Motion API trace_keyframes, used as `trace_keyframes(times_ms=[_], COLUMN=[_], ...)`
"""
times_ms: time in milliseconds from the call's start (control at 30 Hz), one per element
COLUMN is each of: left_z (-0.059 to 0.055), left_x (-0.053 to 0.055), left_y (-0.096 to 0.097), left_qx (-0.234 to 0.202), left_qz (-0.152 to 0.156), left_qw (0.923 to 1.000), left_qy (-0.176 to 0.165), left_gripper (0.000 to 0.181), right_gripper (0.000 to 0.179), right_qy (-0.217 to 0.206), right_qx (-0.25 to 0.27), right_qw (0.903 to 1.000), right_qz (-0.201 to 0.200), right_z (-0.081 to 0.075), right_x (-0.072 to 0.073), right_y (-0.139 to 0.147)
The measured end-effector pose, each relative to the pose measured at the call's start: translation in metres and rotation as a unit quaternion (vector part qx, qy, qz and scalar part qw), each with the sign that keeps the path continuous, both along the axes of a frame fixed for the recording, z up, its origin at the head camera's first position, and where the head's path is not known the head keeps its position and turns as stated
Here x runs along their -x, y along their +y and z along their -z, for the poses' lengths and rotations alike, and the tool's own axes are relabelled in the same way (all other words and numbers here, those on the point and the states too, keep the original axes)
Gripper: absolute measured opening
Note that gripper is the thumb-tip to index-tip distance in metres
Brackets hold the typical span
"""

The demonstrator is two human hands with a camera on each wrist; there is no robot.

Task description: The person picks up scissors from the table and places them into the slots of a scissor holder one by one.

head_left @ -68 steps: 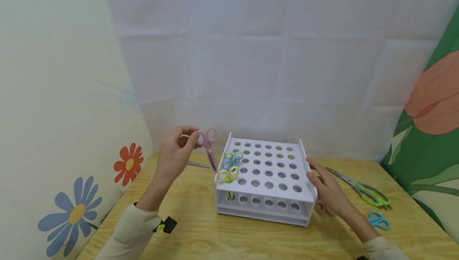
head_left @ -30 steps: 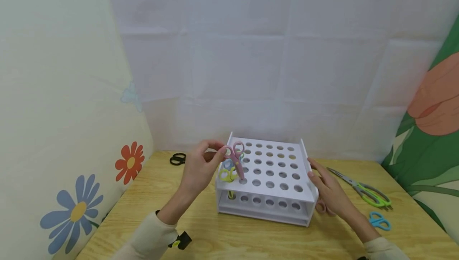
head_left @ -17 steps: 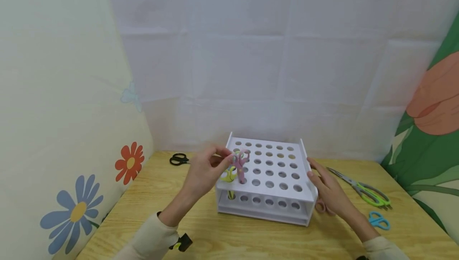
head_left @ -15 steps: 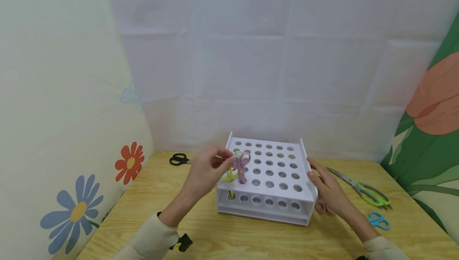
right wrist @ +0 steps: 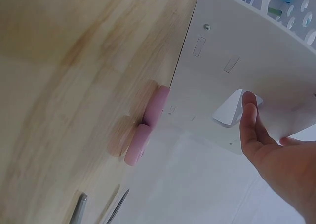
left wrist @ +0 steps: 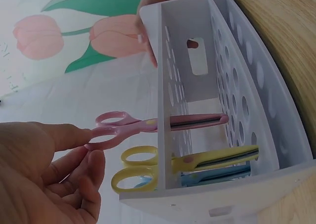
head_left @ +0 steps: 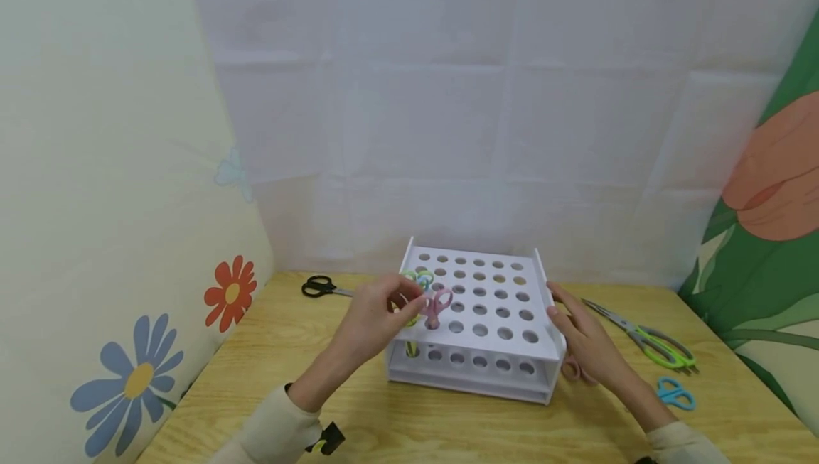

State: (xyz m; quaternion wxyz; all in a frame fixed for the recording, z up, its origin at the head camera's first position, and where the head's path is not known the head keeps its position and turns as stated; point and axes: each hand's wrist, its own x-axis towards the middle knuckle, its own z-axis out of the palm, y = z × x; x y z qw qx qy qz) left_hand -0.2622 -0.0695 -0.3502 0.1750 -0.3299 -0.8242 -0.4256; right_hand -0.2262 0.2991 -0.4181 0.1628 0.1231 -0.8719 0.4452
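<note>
My left hand (head_left: 377, 315) pinches a handle loop of the pink scissors (head_left: 443, 300). Their closed blades (left wrist: 197, 121) pass through a front-row hole in the top plate of a white rack (head_left: 491, 340), with the tip near the lower plate. Beside them in the rack stand yellow-green scissors (left wrist: 217, 157) and blue scissors (left wrist: 217, 176), handles up; in the head view my hand partly covers them. Green handle loops (head_left: 409, 277) show just behind. My right hand (head_left: 590, 344) grips the rack's right side panel (right wrist: 217, 51), its fingertips at the cutout.
Black-handled scissors (head_left: 318, 286) lie left of the rack on the wooden table (head_left: 358, 414). To the right are large green-handled scissors (head_left: 646, 340) and small blue scissors (head_left: 675, 393). Pink handle loops (right wrist: 155, 108) lie against the rack's right side, partly under my right hand.
My left hand has carried the pink scissors rightward from beside the rack and lowered them into a front-row hole. The black-handled scissors have come into view behind it. My right hand has stayed put.
</note>
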Motion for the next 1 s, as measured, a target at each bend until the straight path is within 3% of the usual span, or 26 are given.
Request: trace_keyframes(times_ms=[233,433,700,1000], left_z=[0.0039,0.0041,0.0043,0.0047], left_x=[-0.0005,-0.0003,0.0005,-0.0050], left_y=[0.0004,0.0006,0.0018,0.0015], left_qx=[0.066,0.080,0.106,0.126], left_qz=[-0.017,-0.025,-0.067,-0.086], left_qw=[0.9976,0.9964,0.9919,0.9876], left_qy=[-0.013,-0.004,0.021,0.034], left_gripper=[0.007,0.007,0.008,0.009], right_gripper=[0.054,0.054,0.054,0.054], right_qy=[-0.003,-0.004,-0.002,-0.007], right_qx=[0.005,0.008,-0.010,-0.002], right_qw=[1.0000,1.0000,0.9999,0.9999], right_qz=[-0.001,0.001,0.012,0.008], right_z=[0.0000,-0.0051,-0.0074,-0.0045], right_x=[-0.0018,-0.0023,-0.0018,-0.0022], right_y=[-0.0019,-0.0038,-0.0043,-0.0031])
